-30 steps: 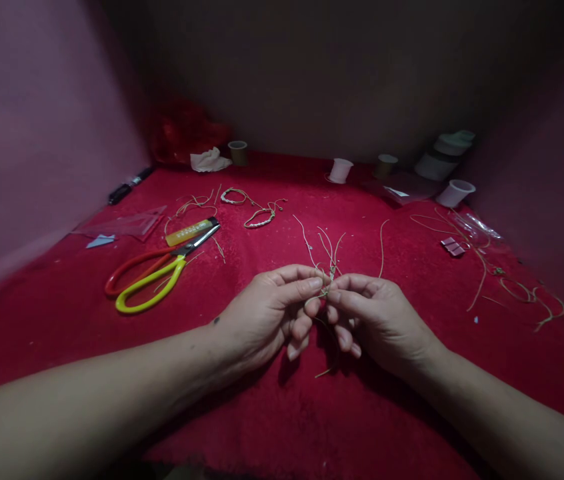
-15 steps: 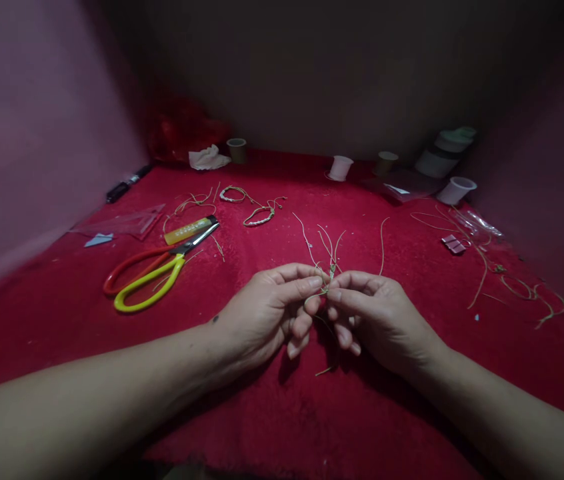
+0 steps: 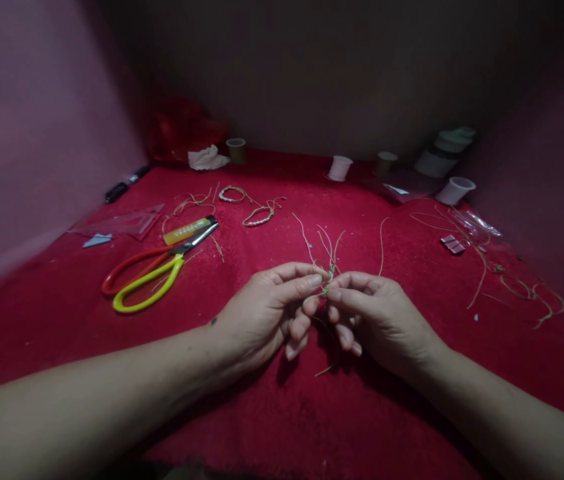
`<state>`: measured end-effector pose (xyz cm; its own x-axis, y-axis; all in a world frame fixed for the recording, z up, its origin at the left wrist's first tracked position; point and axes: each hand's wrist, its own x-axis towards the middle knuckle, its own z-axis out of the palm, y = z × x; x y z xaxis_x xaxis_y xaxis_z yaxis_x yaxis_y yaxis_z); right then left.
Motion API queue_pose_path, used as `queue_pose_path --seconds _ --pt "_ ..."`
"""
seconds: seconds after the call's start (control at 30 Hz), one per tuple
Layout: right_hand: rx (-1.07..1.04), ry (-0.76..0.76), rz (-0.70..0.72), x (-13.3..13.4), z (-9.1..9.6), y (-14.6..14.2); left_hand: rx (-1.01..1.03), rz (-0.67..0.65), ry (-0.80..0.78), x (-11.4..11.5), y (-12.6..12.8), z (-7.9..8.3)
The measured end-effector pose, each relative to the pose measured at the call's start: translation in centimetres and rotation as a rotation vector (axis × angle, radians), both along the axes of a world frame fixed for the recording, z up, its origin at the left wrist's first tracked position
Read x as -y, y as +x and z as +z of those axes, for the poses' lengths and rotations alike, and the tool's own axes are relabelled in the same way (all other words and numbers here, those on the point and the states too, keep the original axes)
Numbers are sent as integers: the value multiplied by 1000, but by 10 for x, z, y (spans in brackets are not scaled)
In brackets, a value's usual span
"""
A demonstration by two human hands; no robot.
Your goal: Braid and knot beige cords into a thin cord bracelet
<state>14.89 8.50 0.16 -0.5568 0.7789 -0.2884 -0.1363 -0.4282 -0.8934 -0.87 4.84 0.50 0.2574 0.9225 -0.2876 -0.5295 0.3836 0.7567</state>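
Thin olive-tan cord [image 3: 331, 270], knotted into a small bundle, is pinched between the fingertips of both hands. My left hand [image 3: 282, 303] grips it between thumb and forefinger from the left. From the other side my right hand [image 3: 375, 307] holds the same knotted part, its fingertips close to the left ones. Several loose cord ends fan out above the fingers, and one curves down below them toward the table. The knot itself is partly covered by the fingers.
Scissors [image 3: 148, 279] with red and yellow handles lie left, beside a yellow lighter [image 3: 188, 231]. Two braided bracelets [image 3: 259, 217] rest farther back. Thread spools [image 3: 341, 168] stand along the rear. Loose cords [image 3: 517, 287] and a pink clip [image 3: 453, 244] lie right on the red cloth [image 3: 242, 427].
Both hands stay at the same spot with the cord pinched. The fingertips shift only very slightly, and the whole view moves a tiny bit.
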Motion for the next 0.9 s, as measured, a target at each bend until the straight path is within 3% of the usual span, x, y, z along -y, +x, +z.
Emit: queue_pose_path --seconds 0.9 --pt "9 33 -34 0 -1 -1 -81 -3 5 -1 -3 1"
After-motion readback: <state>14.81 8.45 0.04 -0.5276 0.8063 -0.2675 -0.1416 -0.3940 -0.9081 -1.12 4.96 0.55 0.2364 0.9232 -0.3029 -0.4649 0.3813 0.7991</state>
